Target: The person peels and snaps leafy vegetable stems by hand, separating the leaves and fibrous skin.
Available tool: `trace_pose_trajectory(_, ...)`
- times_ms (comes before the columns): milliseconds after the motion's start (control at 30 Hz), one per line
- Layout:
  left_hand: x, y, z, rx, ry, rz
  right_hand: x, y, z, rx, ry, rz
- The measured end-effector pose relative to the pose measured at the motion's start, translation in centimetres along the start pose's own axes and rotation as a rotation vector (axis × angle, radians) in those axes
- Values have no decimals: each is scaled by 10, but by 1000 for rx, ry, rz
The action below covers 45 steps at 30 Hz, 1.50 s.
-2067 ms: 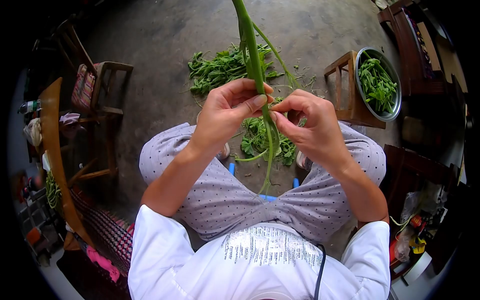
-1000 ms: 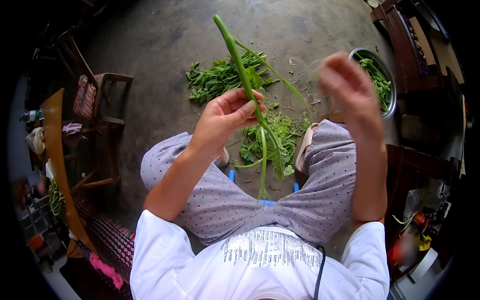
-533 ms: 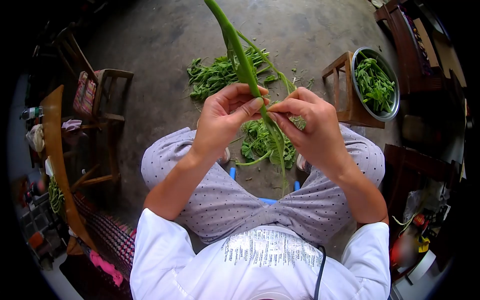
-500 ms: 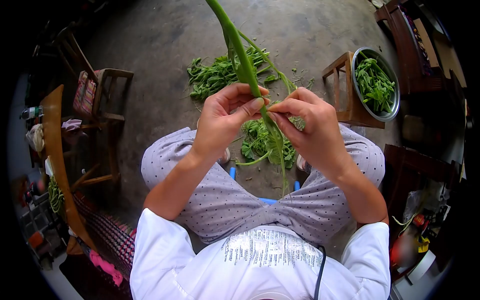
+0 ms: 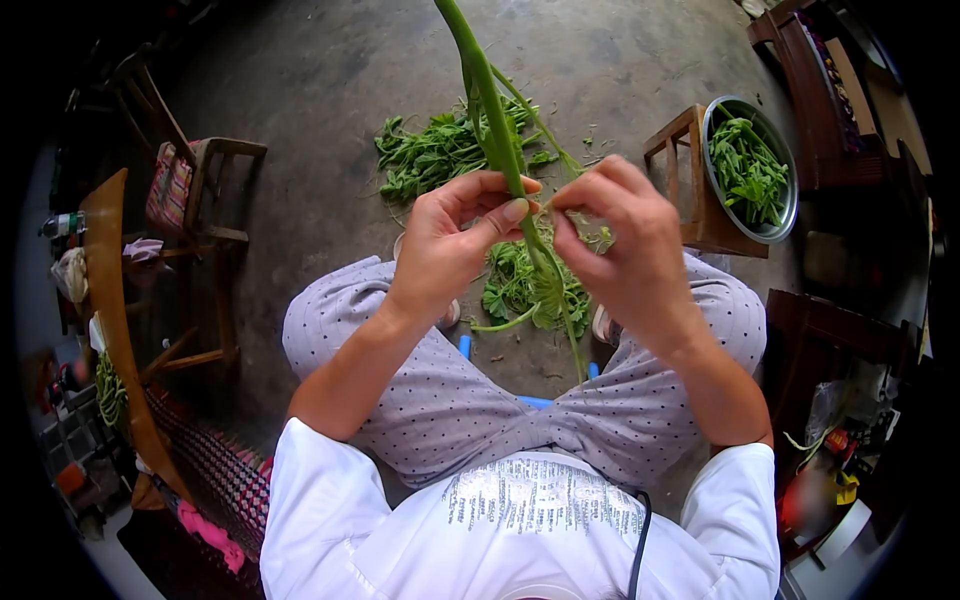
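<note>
My left hand (image 5: 462, 235) pinches a long, thick green vegetable stem (image 5: 492, 110) between thumb and fingers. The stem points up and away from me, and a thinner side stalk (image 5: 535, 118) branches off it. Below my grip, a limp leaf and a thin tendril hang down between my knees. My right hand (image 5: 625, 245) is just right of the stem, slightly blurred, its thumb and fingertips pinched together. Whatever lies between those fingertips is too fine to make out. Under my hands, a small heap of leaves and trimmings (image 5: 515, 280) lies on the floor.
Farther out on the concrete floor (image 5: 330, 110) is a larger pile of leafy greens (image 5: 425, 155). At right, a metal basin (image 5: 792, 205) of greens rests on a wooden stool (image 5: 690, 135). A wooden chair (image 5: 205, 160) and a table edge (image 5: 105, 260) stand at left.
My right hand has drawn slightly up and away from the stem, to the right. The stem has shifted a little to the right at its top, still in my left hand.
</note>
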<state>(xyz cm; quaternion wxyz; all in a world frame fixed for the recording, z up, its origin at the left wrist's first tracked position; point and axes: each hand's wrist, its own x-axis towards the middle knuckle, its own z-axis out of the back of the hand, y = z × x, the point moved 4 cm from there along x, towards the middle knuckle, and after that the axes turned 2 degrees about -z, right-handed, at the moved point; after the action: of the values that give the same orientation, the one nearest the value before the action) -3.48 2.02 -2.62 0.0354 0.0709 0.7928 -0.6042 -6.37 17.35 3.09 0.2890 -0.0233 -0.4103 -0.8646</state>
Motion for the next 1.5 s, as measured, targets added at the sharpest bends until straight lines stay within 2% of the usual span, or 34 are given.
trace_pose_trajectory(67, 0, 1, 0, -54, 11, -3, 8, -8, 12, 219, -41, -128)
trace_pose_trajectory(100, 0, 0, 0, -54, 14, -3, 14, -16, 13, 384, -76, -101)
trace_pose_trajectory(133, 0, -1, -1, -66, 12, 17, 12, -21, 20, 695, -32, -313)
trace_pose_trajectory(200, 0, -1, 1, -78, 13, 38, 21, -30, 32, 1013, -197, -273)
trace_pose_trajectory(267, 1, 3, 3, -175, 42, 73, 22, -33, 43, 1064, -223, -335)
trace_pose_trajectory(300, 1, 2, 4, -174, 43, 73, 19, -36, 44, 1064, -224, -334)
trace_pose_trajectory(367, 2, 3, 5, -259, 56, 106, 10, -40, 27, 684, 187, -389)
trace_pose_trajectory(400, 2, 3, 6, -256, 56, 105, 7, -29, 18, 708, 211, -358)
trace_pose_trajectory(433, 2, 3, 6, -274, 68, 104, 3, -25, 8, 660, 155, -316)
trace_pose_trajectory(567, 2, 3, 2, -304, 83, 90, -6, -25, -8, 537, 206, -332)
trace_pose_trajectory(633, 3, 3, 1, -283, 69, 64, -7, -23, -8, 446, 145, -292)
trace_pose_trajectory(767, 3, 5, 1, -237, 31, -13, -6, -21, -8, 429, 169, -317)
trace_pose_trajectory(833, 3, 6, 2, -241, 39, -16, -5, -19, -8, 358, 143, -234)
trace_pose_trajectory(1067, 2, 11, 1, -198, -30, -45, -3, -11, -11, 297, 163, -255)
trace_pose_trajectory(1233, 1, 10, -1, -169, -32, -16, -5, -10, -15, 256, 87, -236)
trace_pose_trajectory(1500, 1, 10, -1, -159, -5, -10, -5, -10, -15, 223, 95, -277)
